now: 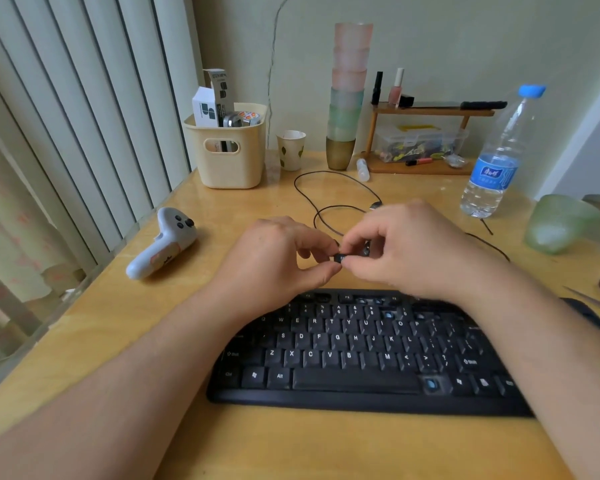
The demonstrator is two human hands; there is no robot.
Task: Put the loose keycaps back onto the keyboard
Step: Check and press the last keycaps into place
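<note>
Looking nearest to you first, your forearms reach over the black keyboard (361, 355), which lies just under your wrists on the table (94, 341). Several sockets stand bare with a blue dot showing: one to the right of the space bar, one in the number row beneath your right wrist, a few more in the top row just below your hands.

Now up to the hands themselves. Your left hand (278, 258) and right hand (406, 247) meet fingertip to fingertip just beyond the keyboard's far edge, and between them sits one small black keycap (340, 258). Both hands are pinching it, left thumb under, right thumb and forefinger on the other side. By my read you're turning it to check its legend and orientation, so the step in hand is picking and lining up, not pressing yet.

Next move, I'd judge: let one hand take it alone, find the matching bare socket, set it square and push straight down. Tilt it and the stem may not seat.

Another dark bit shows just behind your right fingers; possibly a second loose cap, I cannot tell.

Farther out, a thin cable (329, 188) loops beyond your hands, a white controller (163, 242) lies well left, a water bottle (496, 157) stands to the far right.
</note>
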